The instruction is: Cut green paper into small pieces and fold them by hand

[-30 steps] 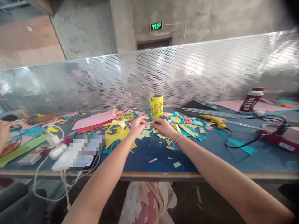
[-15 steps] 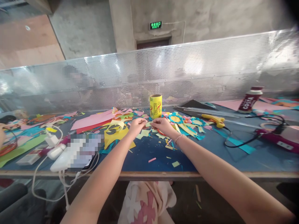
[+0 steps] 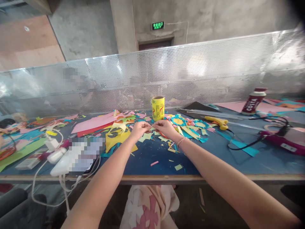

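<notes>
My left hand point(image 3: 140, 129) and my right hand point(image 3: 165, 128) meet fingertip to fingertip above the middle of the blue table, both closed in a pinch. A pale bit shows between the fingertips, too small to name. Just behind the hands stands an upright yellow tape roll point(image 3: 158, 108) with printing on it. Cut pale green paper scraps point(image 3: 145, 137) lie beneath the fingers. Yellow paper point(image 3: 113, 140) with cut-outs is beside my left hand. To the right of my right hand lies a blue paper flower point(image 3: 178, 121) with a yellow centre.
A glue gun point(image 3: 218, 122) with a black cable lies at right, near a purple power strip point(image 3: 282, 143) and a dark red bottle point(image 3: 254, 101). Pink sheets point(image 3: 95, 123), a phone point(image 3: 94, 156) and white cables are at left. A perforated metal screen point(image 3: 107, 82) runs behind the table.
My fingertips have come closer together, narrowing the small gap between my hands. The things on the table keep their places; the view has shifted slightly.
</notes>
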Action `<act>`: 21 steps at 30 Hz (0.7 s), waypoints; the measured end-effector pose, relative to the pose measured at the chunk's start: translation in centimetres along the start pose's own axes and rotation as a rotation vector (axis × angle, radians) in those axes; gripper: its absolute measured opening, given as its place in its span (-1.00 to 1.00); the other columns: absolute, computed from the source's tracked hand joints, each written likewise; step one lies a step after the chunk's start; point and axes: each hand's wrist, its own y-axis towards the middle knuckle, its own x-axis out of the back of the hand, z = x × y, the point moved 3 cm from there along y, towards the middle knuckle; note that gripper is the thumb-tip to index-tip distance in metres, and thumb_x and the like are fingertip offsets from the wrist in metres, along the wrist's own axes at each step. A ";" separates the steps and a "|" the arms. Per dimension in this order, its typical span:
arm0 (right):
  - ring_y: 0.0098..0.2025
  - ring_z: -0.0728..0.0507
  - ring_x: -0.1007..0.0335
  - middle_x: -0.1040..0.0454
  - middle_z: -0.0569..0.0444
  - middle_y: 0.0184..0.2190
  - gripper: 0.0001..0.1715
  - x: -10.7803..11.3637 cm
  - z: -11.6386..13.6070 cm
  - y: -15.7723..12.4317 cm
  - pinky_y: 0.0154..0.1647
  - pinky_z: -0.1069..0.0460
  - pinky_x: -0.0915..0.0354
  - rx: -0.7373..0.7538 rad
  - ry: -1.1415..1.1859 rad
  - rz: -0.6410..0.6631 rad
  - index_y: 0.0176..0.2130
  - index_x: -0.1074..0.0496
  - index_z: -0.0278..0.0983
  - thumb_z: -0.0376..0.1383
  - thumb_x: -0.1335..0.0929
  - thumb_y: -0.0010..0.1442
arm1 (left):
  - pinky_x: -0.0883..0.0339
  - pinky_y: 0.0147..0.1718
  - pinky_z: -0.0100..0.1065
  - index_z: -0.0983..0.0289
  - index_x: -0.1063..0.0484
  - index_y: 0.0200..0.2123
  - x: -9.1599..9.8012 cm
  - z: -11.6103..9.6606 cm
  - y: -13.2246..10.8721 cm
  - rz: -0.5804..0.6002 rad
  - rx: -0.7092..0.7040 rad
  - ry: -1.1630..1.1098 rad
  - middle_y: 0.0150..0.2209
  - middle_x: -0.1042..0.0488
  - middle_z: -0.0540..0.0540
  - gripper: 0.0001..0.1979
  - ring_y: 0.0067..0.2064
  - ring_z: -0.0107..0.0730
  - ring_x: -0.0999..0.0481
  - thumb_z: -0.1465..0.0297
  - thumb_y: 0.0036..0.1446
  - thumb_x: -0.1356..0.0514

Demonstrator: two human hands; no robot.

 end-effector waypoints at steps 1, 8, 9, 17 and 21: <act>-0.53 -0.02 -0.35 -0.44 0.09 -0.59 -0.71 0.0 0.0 0.0 -0.46 0.07 -0.32 0.007 -0.013 -0.005 -0.49 -0.44 -0.32 -0.12 -0.38 -0.06 | -0.37 -0.41 -0.37 0.32 -0.39 -0.49 0.0 0.0 0.0 0.005 0.000 -0.005 -0.56 -0.45 0.02 -0.85 -0.51 -0.47 -0.47 0.39 -0.12 -0.30; -0.44 -0.07 -0.39 -0.48 0.02 -0.49 -0.75 0.1 0.6 -0.2 -0.41 0.04 -0.35 0.100 -0.170 -0.010 -0.42 -0.49 -0.32 -0.20 -0.32 0.05 | -0.35 -0.46 -0.41 0.34 -0.38 -0.51 0.2 0.5 0.2 0.031 0.075 -0.094 -0.58 -0.44 0.02 -0.81 -0.53 -0.48 -0.46 0.38 -0.17 -0.32; -0.38 -0.09 -0.40 -0.50 -0.01 -0.40 -0.76 0.1 0.9 -0.4 -0.37 0.02 -0.36 0.167 -0.221 -0.026 -0.35 -0.51 -0.31 -0.22 -0.32 0.05 | -0.35 -0.47 -0.42 0.34 -0.38 -0.51 0.2 0.6 0.2 0.019 0.088 -0.110 -0.58 -0.44 0.02 -0.81 -0.53 -0.49 -0.46 0.39 -0.17 -0.32; -0.26 -0.11 -0.39 -0.47 -0.02 -0.26 -0.77 -0.1 2.0 -0.9 -0.21 -0.02 -0.35 0.421 -0.395 0.001 -0.26 -0.54 -0.19 -0.22 -0.33 0.09 | -0.37 -0.40 -0.39 0.33 -0.40 -0.48 0.4 0.8 0.3 -0.033 0.113 -0.191 -0.57 -0.45 0.01 -0.84 -0.52 -0.49 -0.46 0.41 -0.15 -0.31; -0.32 -0.10 -0.40 -0.49 -0.03 -0.31 -0.74 0.0 1.6 -0.6 -0.26 -0.01 -0.34 0.344 -0.377 -0.002 -0.32 -0.56 -0.23 -0.16 -0.33 0.09 | -0.37 -0.36 -0.36 0.32 -0.41 -0.45 0.3 0.9 0.4 -0.018 0.126 -0.221 -0.53 -0.47 0.02 -0.86 -0.49 -0.47 -0.48 0.40 -0.10 -0.28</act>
